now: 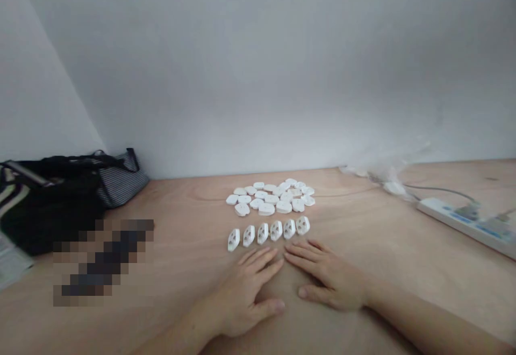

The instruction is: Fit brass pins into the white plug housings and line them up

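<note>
Six white pieces [276, 231] lined up, left fingers [270, 274], right fingers [301, 263], loosely spread on table [363, 236]

Head camera: sits on the wearer's head, looking forward and down.
Tabletop [363, 231]: seen at a slant from above its near side, across the lower part of the view.
Wall [266, 70]: faced beyond the far edge, filling the upper half.
Left hand [252, 293], right hand [330, 279]: close to the lens, viewed from behind.
Row of white pieces [276, 231]: mid-view, farther off.
Width: from bag [60, 199] to power strip [439, 210].
</note>
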A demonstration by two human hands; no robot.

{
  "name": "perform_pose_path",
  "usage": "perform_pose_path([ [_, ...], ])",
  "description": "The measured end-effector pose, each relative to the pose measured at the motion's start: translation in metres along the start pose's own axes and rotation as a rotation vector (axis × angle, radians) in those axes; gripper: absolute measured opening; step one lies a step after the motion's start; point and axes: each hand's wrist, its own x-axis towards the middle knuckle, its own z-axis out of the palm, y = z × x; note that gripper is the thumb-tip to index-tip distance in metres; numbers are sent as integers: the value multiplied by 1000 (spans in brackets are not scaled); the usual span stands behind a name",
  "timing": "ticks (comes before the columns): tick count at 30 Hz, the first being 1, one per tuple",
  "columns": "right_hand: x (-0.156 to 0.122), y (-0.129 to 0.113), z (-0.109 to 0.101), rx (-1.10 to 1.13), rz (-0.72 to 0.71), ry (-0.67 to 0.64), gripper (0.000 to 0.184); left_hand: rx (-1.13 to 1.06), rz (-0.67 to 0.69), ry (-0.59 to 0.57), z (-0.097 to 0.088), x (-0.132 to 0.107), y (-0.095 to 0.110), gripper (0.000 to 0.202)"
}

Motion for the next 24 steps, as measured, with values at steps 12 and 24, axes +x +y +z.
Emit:
perform_pose_path([
  [12,1,2,1,16,-23,77,65,-39,-20,478,-10,1,-17,12],
  [24,1,-1,2,22,-12,94,63,4,-193,381,-26,-10,-65,50],
])
